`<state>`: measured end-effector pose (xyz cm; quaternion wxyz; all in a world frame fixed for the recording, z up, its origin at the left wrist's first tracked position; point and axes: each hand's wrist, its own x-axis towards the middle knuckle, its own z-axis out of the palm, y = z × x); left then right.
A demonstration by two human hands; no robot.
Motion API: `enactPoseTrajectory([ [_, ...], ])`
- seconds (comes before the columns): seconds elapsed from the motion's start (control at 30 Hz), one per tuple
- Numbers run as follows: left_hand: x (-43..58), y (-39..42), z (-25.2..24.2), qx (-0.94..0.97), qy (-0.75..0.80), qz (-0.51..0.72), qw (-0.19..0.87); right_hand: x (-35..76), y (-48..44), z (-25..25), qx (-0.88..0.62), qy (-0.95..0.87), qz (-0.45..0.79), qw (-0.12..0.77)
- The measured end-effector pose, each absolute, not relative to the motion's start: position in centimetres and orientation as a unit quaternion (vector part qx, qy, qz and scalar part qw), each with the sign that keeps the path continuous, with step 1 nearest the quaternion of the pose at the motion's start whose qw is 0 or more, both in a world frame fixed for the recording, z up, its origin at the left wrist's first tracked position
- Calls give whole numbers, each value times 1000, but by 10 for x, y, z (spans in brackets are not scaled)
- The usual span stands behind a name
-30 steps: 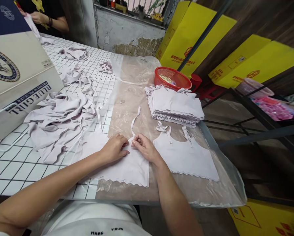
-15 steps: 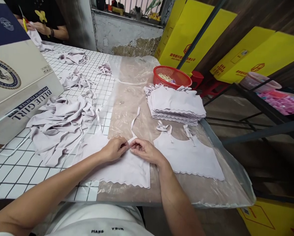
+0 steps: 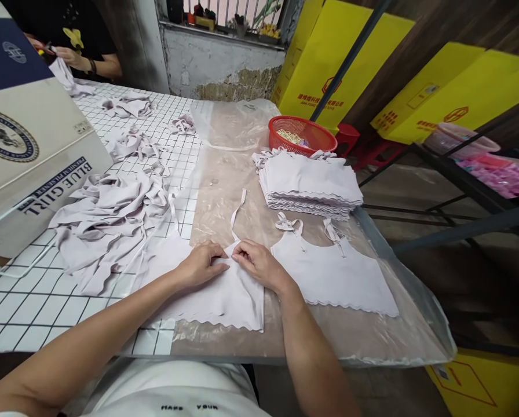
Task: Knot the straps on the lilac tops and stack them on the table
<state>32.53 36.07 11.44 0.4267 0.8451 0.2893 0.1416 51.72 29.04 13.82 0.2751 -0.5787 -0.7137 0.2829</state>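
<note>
A pale lilac camisole top (image 3: 225, 301) with a scalloped hem lies flat before me, one thin strap stretched up past my hands. At its neckline my left hand (image 3: 204, 263) holds the fabric, thumb and forefinger slightly parted around it. Close beside it, my right hand (image 3: 259, 265) pinches the edge near the strap's base. Whatever lies between the fingertips is too small to make out. Just to the right rests a second camisole top (image 3: 333, 269), its straps bunched at the top.
Folded tops form a stack (image 3: 311, 179) below a red basket (image 3: 300, 136). Left are a loose garment pile (image 3: 112, 214) and a carton (image 3: 29, 139). Plastic sheeting (image 3: 225, 168) covers part of the gridded table. Across it, another person's hand (image 3: 72, 58) handles fabric. A metal rack (image 3: 468, 179) stands right.
My right hand has moved slightly right and up, so my fingertips are a little farther apart. The camisole top has barely shifted. Across the table, the other person's hands and tool have lowered.
</note>
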Motion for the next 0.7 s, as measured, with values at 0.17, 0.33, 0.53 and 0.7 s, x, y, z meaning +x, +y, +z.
enactPoseTrajectory([
  [0.17, 323, 359, 109, 842, 333, 171, 389, 520, 292, 133, -596, -703, 231, 311],
  [0.33, 322, 354, 104, 855, 373, 215, 288, 536, 296, 112, -664, -677, 135, 286],
  [0.53, 331, 349, 110, 861, 364, 143, 326, 531, 294, 119, -645, -695, 230, 219],
  [0.7, 333, 368, 133, 690, 338, 106, 631, 530, 308, 136, -624, -633, 370, 271],
])
